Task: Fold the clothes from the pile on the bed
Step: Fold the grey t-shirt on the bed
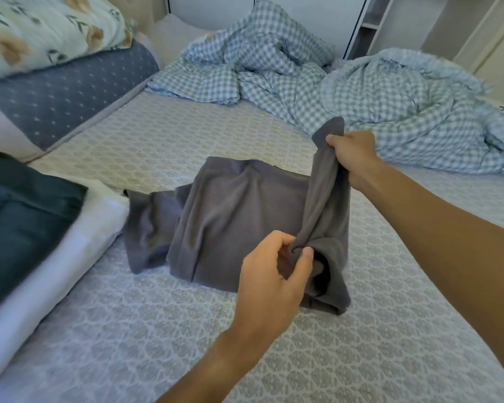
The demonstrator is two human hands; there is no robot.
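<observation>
- We see a grey garment (239, 210) lying in the middle of the bed (134, 330), most of it flat on the patterned cover, its right side lifted clear.
- Our right hand (352, 157) grips the far end of that lifted strip, fingers (333, 141) curled round the cloth; our left hand (274, 274) pinches the near end between thumb and fingers. We judge the two grips stretch the edge taut — so it can fold over the body in a straight line.
- A folded dark item (26, 222) sits on white cloth (56, 257) at the left, likely set apart as finished work.
- The checked bedding (332, 91) is bunched at the far side, out of the working space.
- Hard to tell: whether the lifted strip is a sleeve or a side panel — the folds hide its shape. The left stack is cut off by the frame and blurred, and no clear pile of unfolded clothes shows.
</observation>
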